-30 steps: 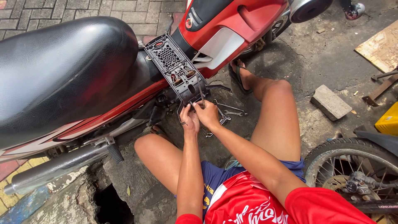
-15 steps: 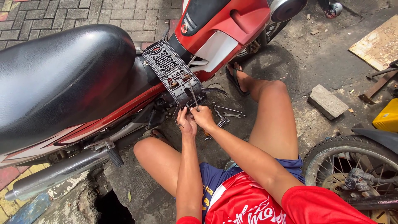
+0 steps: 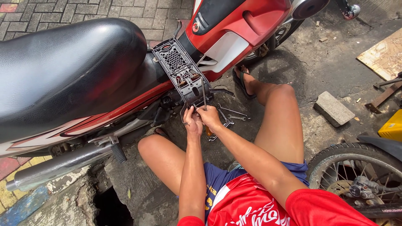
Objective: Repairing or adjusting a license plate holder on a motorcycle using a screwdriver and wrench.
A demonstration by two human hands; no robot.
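I squat beside a red motorbike [image 3: 234, 29] with a black seat [image 3: 67, 71]. A black perforated plastic panel [image 3: 178, 69] hangs off its side. My left hand [image 3: 192, 123] grips the panel's lower edge. My right hand [image 3: 209, 117] is closed on a thin metal tool whose shaft points up into the panel [image 3: 204, 94]; its orange handle end shows below the hand. Both hands touch each other just under the panel.
Several wrenches [image 3: 230, 117] lie on the concrete past my hands. A grey brick [image 3: 333, 109] lies to the right, a wooden board [image 3: 383, 54] beyond it. Another bike's wheel [image 3: 356, 180] is at my right knee. A hole [image 3: 111, 207] opens in the ground at lower left, under the exhaust pipe [image 3: 58, 165].
My view has shifted slightly, so the bike sits a little lower and right in the frame. My hands stay together under the panel, with the tool's shaft still up against it.
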